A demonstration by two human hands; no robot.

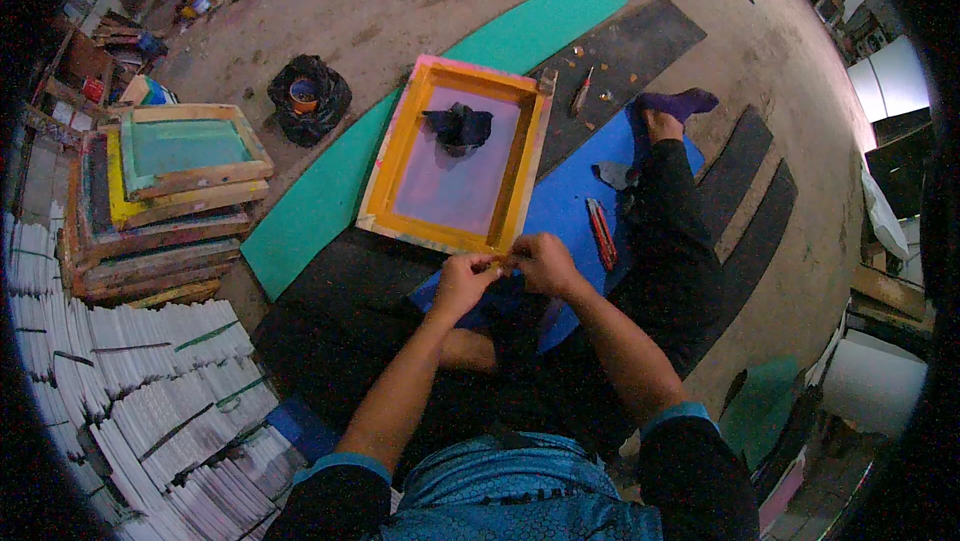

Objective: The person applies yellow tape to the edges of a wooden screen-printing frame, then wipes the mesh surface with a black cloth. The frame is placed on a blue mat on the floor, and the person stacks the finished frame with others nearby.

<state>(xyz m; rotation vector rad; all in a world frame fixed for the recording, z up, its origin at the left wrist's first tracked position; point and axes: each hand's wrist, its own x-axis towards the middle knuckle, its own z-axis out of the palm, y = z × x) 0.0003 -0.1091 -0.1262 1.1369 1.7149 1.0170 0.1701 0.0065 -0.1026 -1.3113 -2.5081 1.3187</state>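
Note:
A wooden screen-printing frame [387, 173] with orange inner edges and a pale mesh lies in front of me. On its mesh rests a crumpled black cloth or bag [460, 127], with something greyish under it. My left hand [466, 284] and my right hand [546, 264] meet just below the frame's near edge, thumbs and fingertips pinched together. Whatever is between them is too small and dark to make out. Right of the frame, a red cutter knife [601, 234] lies on a blue mat [575, 203], near a grey scrap [613, 176].
Left stand stacked screen frames [165, 211] and tied paper bundles [170, 361]. A black plastic bag [328, 111] with a small pot [303, 95] sits beyond the green mat strip [310, 226]. A slim pointed tool [582, 91] lies on a black mat [655, 36]. My outstretched leg [668, 206] is at right.

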